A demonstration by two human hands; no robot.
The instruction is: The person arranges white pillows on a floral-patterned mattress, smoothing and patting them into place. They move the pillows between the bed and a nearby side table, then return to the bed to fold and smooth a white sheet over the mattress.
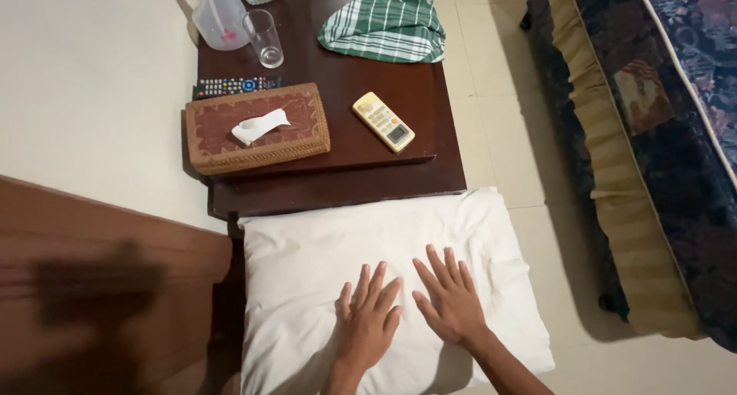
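A white pillow [322, 249] lies below a dark wooden bedside table [384, 176]. Both of my hands rest flat on the pillow's lower half, side by side, fingers spread and pointing away from me. My left hand [370, 318] lies near the pillow's middle, and my right hand [451, 299] sits just to its right. Neither hand holds anything.
On the table stand a woven tissue box [299, 138], a cream remote [383, 122], a black remote [234, 85], a drinking glass [264, 37], a plastic jug [217, 15] and a green striped cloth [388, 23]. A dark patterned bed [660, 134] fills the right. A brown wooden board [100, 287] lies at left.
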